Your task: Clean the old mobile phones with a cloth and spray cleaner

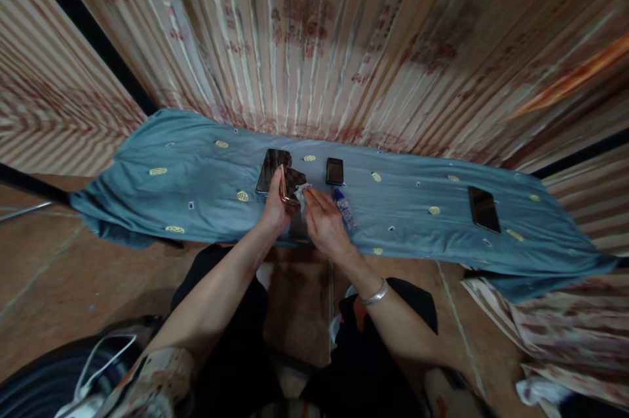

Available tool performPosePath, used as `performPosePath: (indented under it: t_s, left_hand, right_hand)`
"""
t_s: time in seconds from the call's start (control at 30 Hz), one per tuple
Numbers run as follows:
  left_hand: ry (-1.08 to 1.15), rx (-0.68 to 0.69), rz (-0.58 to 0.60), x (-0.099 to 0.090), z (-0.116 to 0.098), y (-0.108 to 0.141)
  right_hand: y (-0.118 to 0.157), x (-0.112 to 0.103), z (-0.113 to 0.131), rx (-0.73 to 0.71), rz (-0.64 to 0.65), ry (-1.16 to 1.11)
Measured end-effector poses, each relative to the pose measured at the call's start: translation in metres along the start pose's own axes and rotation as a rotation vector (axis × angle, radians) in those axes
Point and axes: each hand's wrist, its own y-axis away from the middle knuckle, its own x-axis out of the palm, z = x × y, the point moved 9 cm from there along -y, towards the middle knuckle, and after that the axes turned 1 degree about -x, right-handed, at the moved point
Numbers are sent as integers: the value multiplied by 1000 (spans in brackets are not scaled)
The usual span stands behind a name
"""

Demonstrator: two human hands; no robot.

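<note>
Left hand (276, 208) is gripping a flat, brown checkered case (293, 179), fingers closed around it, while the right hand (324, 221), fingers bunched, is holding a crumpled white tissue (301, 194) against its side. The case is hovering over a blue patterned cloth (206, 185), a clear blue-capped bottle (346, 210) lying beside the right hand.

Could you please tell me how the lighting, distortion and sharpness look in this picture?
In the head view, light is dim, with a bright orange patch upper right; wide-angle stretch fans the stripes of the curtain outward; faint reflections show on the dark glossy device beside the left hand; print on the small bottle is illegible.
</note>
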Motion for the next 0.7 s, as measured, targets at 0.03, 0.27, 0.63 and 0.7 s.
performPosePath:
  t_s: [0.03,0.27,0.63,0.7]
  left_hand:
    - [9,-3,3,0,0,-1]
    - [72,-59,-7,-1,13,0]
    - [112,-103,8,6,20,3]
    - [106,-118,-14,3,17,2]
  right_hand:
    - [0,-1,3,-22,-7,17]
    - [-4,-9,22,-128,-69,100]
    - [-8,-7,13,-128,-22,58]
    - [-8,-7,9,-124,-21,58]
